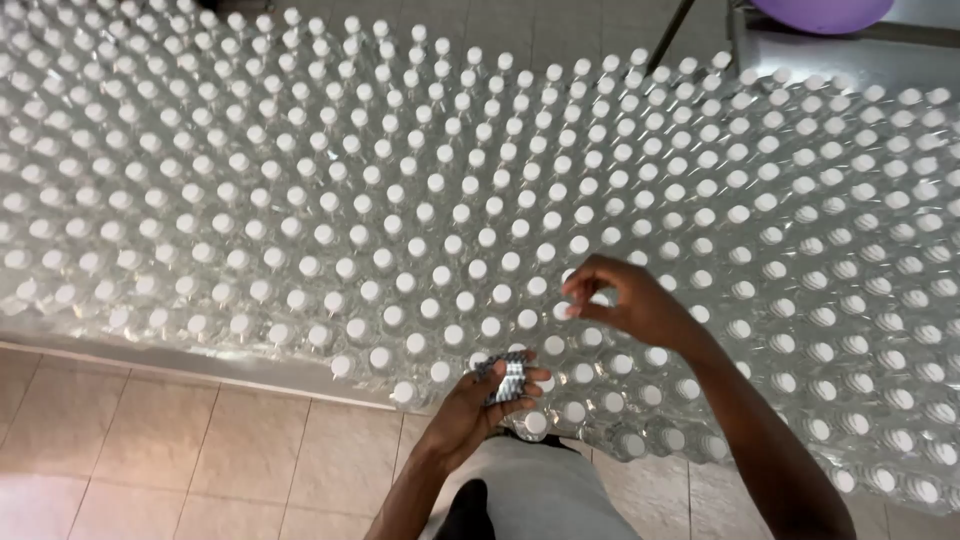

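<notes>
White caps cover nearly the whole view: a dense field of clear plastic bottles standing upright, shoulder to shoulder, on a tiled floor.

Left hand sits low, near the body, at the near edge of the field. Fingers curled around a small stack of silvery, striped strips or labels; thumb and fingertips press it together. Long axis of the stack runs roughly away from the body, tilted slightly right. Exact kind of strip too small to tell.

Right hand hovers above the caps, further out than the left and up-right of the stack. Thumb and forefinger drawn close, tips pointing left over one cap; whether they pinch a strip cannot be told. Other fingers loosely bent.

Stack lies down-left of the right fingertips, near but apart. Right hand is the nearer one to the caps.

Purple rounded object at top right, beside a dark pole.
</notes>
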